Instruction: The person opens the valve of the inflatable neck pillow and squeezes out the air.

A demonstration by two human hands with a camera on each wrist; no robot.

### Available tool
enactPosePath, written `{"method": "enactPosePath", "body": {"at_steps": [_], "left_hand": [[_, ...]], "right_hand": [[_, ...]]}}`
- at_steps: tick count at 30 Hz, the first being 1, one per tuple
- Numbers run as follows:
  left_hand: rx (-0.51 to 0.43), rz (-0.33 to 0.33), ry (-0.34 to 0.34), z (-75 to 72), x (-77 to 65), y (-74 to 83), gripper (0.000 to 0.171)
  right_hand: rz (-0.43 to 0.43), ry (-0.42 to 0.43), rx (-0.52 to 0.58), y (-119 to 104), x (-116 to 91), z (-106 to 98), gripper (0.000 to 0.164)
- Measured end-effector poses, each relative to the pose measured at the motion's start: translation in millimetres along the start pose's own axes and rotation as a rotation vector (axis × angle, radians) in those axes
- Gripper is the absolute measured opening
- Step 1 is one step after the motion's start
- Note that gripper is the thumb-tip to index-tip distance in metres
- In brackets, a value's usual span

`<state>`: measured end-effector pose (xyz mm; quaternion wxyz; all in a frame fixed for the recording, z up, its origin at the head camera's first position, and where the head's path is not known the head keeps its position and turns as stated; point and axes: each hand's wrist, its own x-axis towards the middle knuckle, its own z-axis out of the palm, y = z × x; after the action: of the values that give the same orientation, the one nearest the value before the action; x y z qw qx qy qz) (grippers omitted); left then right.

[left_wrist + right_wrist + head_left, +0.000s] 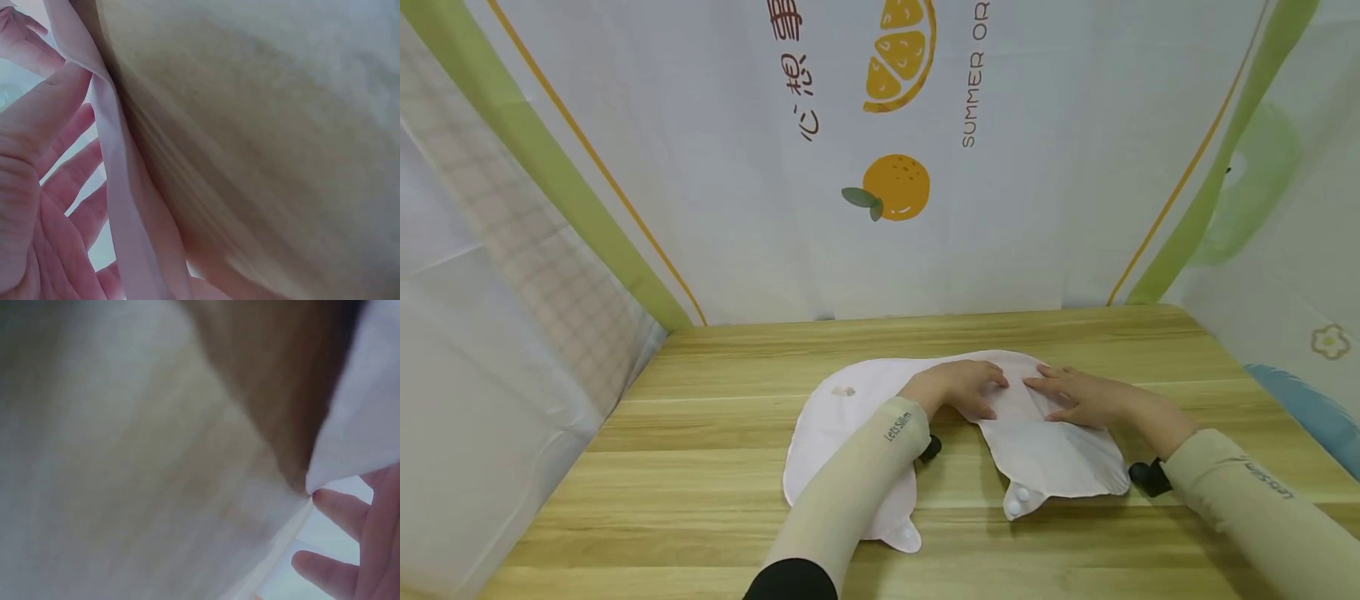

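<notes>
A pale pink U-shaped cloth (820, 425) with small snap tabs on its two ends lies on the wooden table, its open side towards me. My left hand (958, 385) rests on the middle bend, fingers slightly bent; in the left wrist view its thumb (50, 112) touches the cloth's edge (115, 144), the other fingers spread apart. Over the right arm of the cloth, my right hand (1082, 396) lies with spread, fairly straight fingers touching it. The right wrist view shows two fingertips (331, 503) near a cloth corner (369, 412). A small mark shows on the left arm.
The light wooden table (700, 483) extends around the cloth. White fabric (737, 208) with orange prints hangs behind it, and patterned fabric (1285, 275) hangs at the right. A dark wrist camera (1150, 479) sits under the right wrist.
</notes>
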<state>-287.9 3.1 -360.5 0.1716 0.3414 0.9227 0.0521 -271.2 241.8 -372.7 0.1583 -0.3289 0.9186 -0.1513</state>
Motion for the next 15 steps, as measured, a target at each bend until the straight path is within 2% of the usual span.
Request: {"method": "enactPosePath", "body": {"at_steps": [10, 15], "left_hand": [[0.009, 0.000, -0.014, -3.4, -1.4, -7.0, 0.055], [-0.005, 0.014, -0.001, -3.5, -4.1, -12.6, 0.054]], "right_hand": [[0.005, 0.000, -0.010, -6.6, 0.0, -2.8, 0.063], [-0.036, 0.028, -0.007, -7.3, -0.7, -2.1, 0.061]]}}
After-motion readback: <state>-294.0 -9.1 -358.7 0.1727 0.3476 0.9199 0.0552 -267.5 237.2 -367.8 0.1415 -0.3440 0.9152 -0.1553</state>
